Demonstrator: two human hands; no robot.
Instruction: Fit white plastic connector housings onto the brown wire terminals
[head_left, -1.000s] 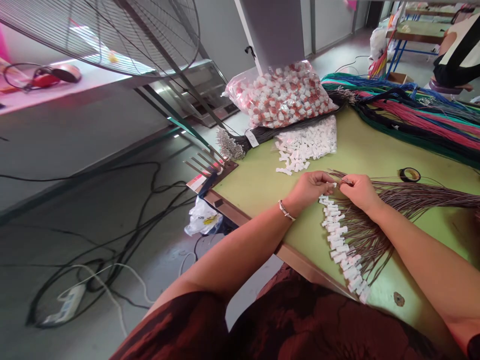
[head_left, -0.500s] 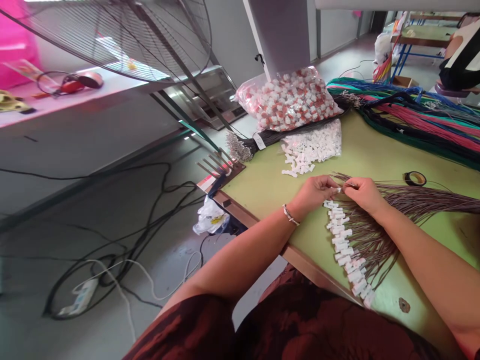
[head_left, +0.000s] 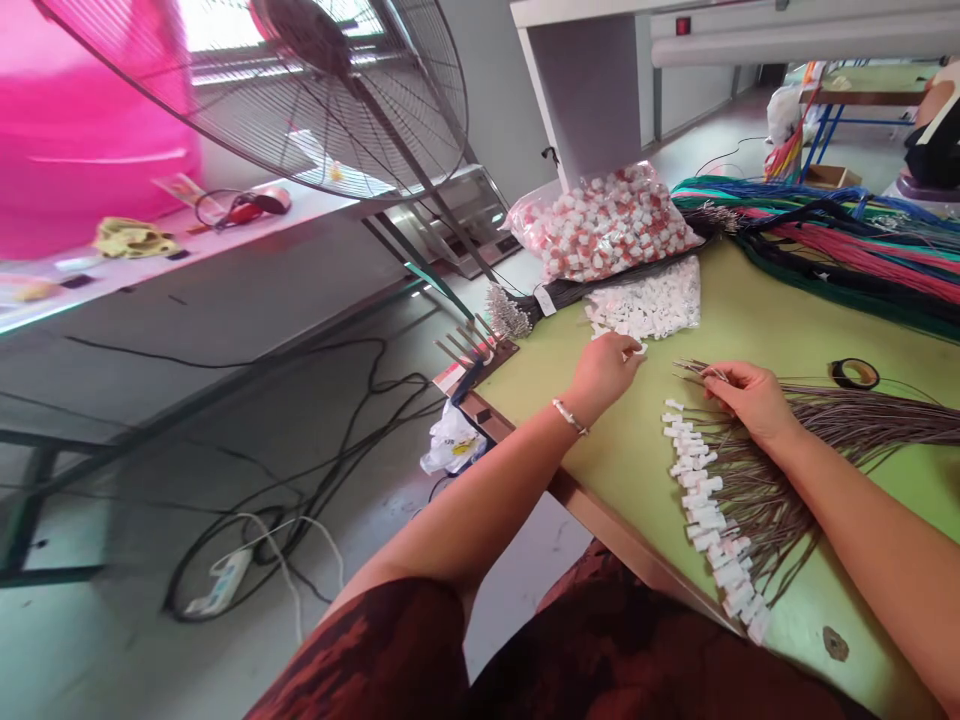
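My left hand (head_left: 606, 372) is closed at the near edge of the loose white connectors (head_left: 634, 308), its fingertips pinching a small white connector (head_left: 639, 349). To its right, my right hand (head_left: 742, 395) grips the ends of several thin brown wires (head_left: 847, 412), whose tips poke out to the left of the fingers. Below my hands, a slanting row of white connectors (head_left: 703, 510) lies on the green table (head_left: 615, 460), with brown wires running from them to the right.
Behind the loose connectors lies a bag of white and orange parts (head_left: 607, 225). Black tape (head_left: 855, 374) is right of my right hand. Coloured cable bundles (head_left: 862, 240) cover the back right. A metal pronged rack (head_left: 476, 345) stands at the left corner, near a large fan (head_left: 375, 90).
My left hand has moved away from my right, back to the loose connectors. Another connector lies at the top of the row. The view has shifted, so the scene sits further right.
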